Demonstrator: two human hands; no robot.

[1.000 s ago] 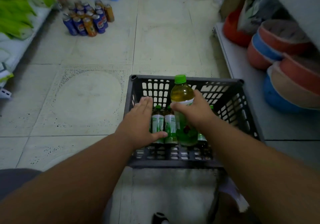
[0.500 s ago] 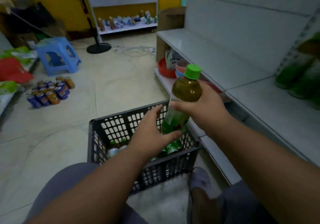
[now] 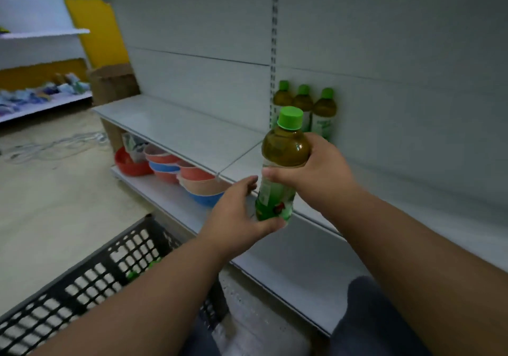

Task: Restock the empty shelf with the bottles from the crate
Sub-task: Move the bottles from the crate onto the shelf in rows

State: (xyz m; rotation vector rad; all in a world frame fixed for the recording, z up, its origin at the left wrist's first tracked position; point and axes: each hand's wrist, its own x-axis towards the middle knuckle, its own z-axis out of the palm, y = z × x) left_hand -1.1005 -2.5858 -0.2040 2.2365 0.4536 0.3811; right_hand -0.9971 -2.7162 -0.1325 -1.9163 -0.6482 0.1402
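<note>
Gripping the bottle (image 3: 277,168) high — right hand (image 3: 316,174) wrapped, left hand (image 3: 242,212) cupping its base — it could topple the shelved bottles (image 3: 303,108).

Both forearms reach forward — the right hand (image 3: 316,171) curled round a bottle (image 3: 280,168) near its shoulder, the left hand (image 3: 236,215) cupping its base, thumb underneath.

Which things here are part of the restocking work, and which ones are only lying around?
Part of the job:
held bottle, in right hand and left hand
three shelved bottles
shelf
crate

Just lying about:
plastic basins under the shelf
cables on floor
</note>
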